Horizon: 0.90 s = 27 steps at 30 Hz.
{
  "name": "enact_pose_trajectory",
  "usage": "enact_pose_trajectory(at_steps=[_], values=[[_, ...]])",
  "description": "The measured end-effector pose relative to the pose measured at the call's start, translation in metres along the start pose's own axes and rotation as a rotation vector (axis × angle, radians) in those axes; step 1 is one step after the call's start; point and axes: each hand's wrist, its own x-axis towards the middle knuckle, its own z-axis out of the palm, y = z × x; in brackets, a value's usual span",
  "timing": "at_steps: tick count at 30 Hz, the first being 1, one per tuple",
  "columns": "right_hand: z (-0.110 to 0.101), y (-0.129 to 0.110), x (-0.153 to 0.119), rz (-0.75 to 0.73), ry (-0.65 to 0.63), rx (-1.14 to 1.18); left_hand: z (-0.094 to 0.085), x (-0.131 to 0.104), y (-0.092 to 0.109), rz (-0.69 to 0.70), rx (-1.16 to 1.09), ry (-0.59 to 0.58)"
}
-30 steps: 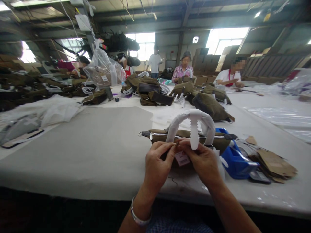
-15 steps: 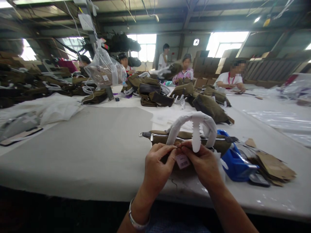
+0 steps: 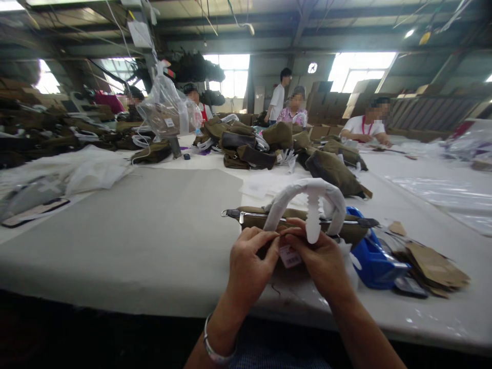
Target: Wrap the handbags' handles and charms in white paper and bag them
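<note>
An olive bag [image 3: 253,220] with a silver zipper stands at the table's front edge. Its arched handle [image 3: 282,197] is wrapped in white, and a white notched strip [image 3: 313,218] hangs from it. My left hand [image 3: 251,264] pinches at the bag's front, below the handle, with thumb and forefinger together. From the right, my right hand [image 3: 325,261] meets it, its fingers also closed there. What lies between the fingertips is too small to make out. A white and red tag [image 3: 290,256] with a barcode hangs just below them.
Right of the bag are a blue tape dispenser [image 3: 376,264] and brown paper pieces [image 3: 438,264]. More olive bags [image 3: 332,171] are heaped across the table's middle. A phone [image 3: 36,212] and white sheets [image 3: 92,169] lie left. Several people are beyond the table.
My hands stay together at the bag's front; the right fingers have shifted slightly. In the background, a standing person has moved right, and an olive bag near the seated person has come down onto the heap.
</note>
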Motion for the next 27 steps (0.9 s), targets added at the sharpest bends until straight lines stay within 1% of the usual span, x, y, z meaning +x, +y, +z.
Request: enact_pose_trajectory(at_steps=[6, 9, 12, 15, 18, 21, 24, 27], values=[[0.0, 0.006, -0.001, -0.04, 0.019, -0.084, 0.0, 0.0, -0.003, -0.002, 0.005, 0.001], [-0.001, 0.01, -0.002, -0.086, 0.033, -0.147, 0.0, 0.0, -0.002, 0.0, 0.019, 0.006], [0.0, 0.013, -0.005, -0.174, 0.054, -0.25, 0.003, -0.001, -0.002, 0.006, 0.04, 0.022], [0.002, 0.016, -0.009, -0.294, 0.097, -0.38, 0.007, -0.004, -0.002, 0.005, 0.028, 0.061], [0.003, 0.018, -0.012, -0.413, 0.144, -0.439, 0.012, -0.005, -0.003, 0.004, -0.003, 0.091], [0.003, 0.019, -0.011, -0.509, 0.142, -0.489, 0.018, -0.005, -0.005, 0.019, 0.007, 0.093], [0.003, 0.019, -0.009, -0.561, 0.134, -0.554, 0.022, -0.004, -0.007, 0.032, 0.042, 0.099], [-0.001, 0.017, -0.009, -0.598, 0.097, -0.602, 0.02, -0.002, -0.009, 0.04, 0.014, 0.086]])
